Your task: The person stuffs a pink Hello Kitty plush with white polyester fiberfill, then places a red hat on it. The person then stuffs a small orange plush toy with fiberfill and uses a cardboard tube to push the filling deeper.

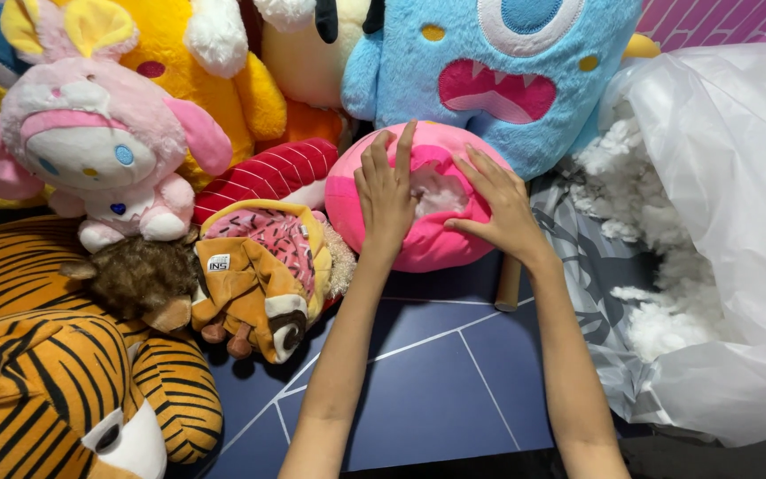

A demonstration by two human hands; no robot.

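Bare mat [436,390] between toys, bag [738,222]

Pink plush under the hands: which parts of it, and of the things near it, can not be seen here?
Head view:
- Pink plush: upper front covered by left hand and right hand.
- Its opening with white stuffing: depth hidden.
- Cardboard tube: top hidden under plush.
- Blue monster plush: cut by top edge.

surface: blue mat [436,390] | on it: tiger plush [55,372], pink plush [427,239], cardboard tube [508,284]

Blue monster plush [480,66], tiger plush [37,372], pink rabbit plush [99,146], perhaps a cardboard tube [509,284].
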